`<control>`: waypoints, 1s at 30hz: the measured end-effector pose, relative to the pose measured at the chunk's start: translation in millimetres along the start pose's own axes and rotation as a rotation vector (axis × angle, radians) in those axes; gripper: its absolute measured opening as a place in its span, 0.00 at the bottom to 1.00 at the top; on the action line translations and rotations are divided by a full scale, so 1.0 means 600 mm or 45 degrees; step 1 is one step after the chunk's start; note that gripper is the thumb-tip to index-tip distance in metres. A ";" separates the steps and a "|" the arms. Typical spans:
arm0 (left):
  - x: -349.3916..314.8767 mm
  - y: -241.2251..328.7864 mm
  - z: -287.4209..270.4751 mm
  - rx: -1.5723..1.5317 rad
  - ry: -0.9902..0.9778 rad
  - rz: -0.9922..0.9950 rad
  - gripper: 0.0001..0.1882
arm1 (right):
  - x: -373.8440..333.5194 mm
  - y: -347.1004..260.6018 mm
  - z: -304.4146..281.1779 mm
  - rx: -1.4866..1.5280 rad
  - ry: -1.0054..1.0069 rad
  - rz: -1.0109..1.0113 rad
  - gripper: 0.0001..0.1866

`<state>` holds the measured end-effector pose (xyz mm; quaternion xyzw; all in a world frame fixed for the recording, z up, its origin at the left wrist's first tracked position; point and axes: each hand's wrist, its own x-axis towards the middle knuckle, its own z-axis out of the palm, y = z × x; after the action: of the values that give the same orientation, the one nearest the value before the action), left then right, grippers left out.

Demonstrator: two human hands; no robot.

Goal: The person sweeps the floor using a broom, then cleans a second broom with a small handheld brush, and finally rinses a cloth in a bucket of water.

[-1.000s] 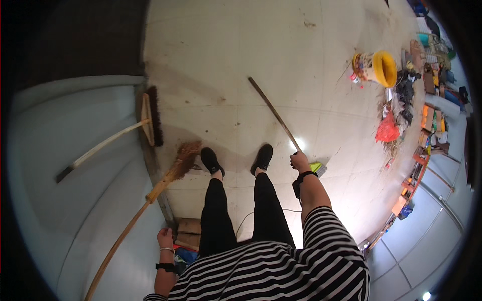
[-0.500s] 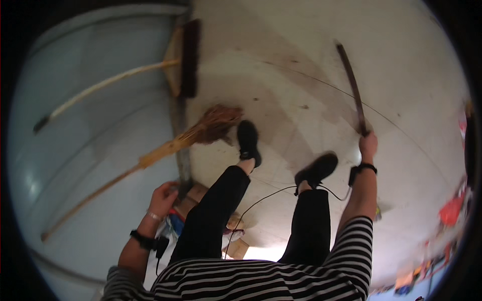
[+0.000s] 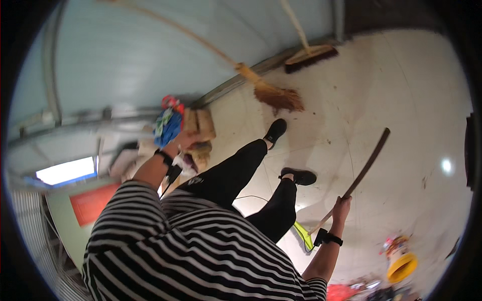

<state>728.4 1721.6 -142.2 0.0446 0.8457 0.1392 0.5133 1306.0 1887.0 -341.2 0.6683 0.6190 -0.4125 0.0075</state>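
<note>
My right hand (image 3: 341, 208) is closed around a long wooden handle (image 3: 369, 161), which slants up and away to the right. Below the fist the handle runs down to a flat yellow-green piece (image 3: 304, 237) near the floor. Held out to the left, my left hand (image 3: 187, 141) is slightly blurred; its fingers look loosely apart, with nothing seen in them. Behind that hand lie a blue bundle (image 3: 169, 125) and cardboard boxes (image 3: 205, 125); I cannot tell whether it touches them.
A straw broom (image 3: 275, 95) and a wide push broom (image 3: 311, 54) lean on the pale blue wall (image 3: 145, 55). A yellow ring-shaped thing (image 3: 401, 267) and red material (image 3: 341, 292) lie at the lower right. A thin cable (image 3: 251, 197) passes behind my legs.
My view has turned, so the wall and brooms now sit across the top. The handle in my right hand has swung to tilt rightward, and its yellow-green end shows more fully.
</note>
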 end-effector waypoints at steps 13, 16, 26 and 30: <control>-0.087 -0.094 -0.169 -1.789 -0.477 0.167 0.33 | -0.118 -0.552 -0.086 -0.121 0.056 -0.684 0.12; -0.070 -0.229 -0.205 -1.572 -0.286 0.142 0.20 | -0.129 -0.653 0.014 -0.037 -0.067 -0.877 0.08; -0.280 -0.677 -0.189 -1.283 0.501 -0.710 0.20 | -0.103 -0.912 0.311 -0.525 -0.304 -0.975 0.16; -0.293 -0.705 -0.165 -1.282 0.483 -0.759 0.18 | 0.051 -0.953 0.416 -1.110 -0.305 -1.187 0.19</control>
<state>752.2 1259.7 -67.9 -0.4673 0.7287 0.3776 0.3286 690.7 1915.6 -236.6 0.2145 0.9497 -0.1551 0.1674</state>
